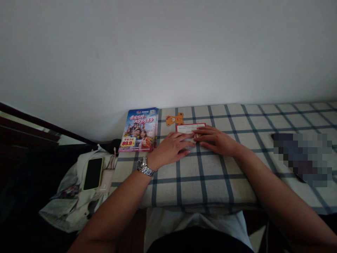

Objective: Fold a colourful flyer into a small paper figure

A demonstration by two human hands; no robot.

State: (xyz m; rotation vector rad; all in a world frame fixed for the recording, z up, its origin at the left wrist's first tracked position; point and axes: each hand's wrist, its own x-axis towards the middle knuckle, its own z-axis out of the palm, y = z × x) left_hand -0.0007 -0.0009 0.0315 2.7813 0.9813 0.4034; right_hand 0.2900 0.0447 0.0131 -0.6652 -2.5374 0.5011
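Red-edged white card point(185, 128) bore small dark print; left hand point(175, 144) and right hand point(214, 140) partly covered it, fingers loosely spread

The left hand point(173, 146) and right hand point(216, 138) lie with fingers spread over a red-edged card point(187, 128) on checked cloth point(191, 186). From the card, a bear figure point(171, 120) sits at ten o'clock, flyers point(139, 128) at nine, a phone point(93, 173) at eight.

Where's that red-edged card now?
In the head view, the card lies just right of centre, partly under the left hand and right hand, beside the orange bear figure.
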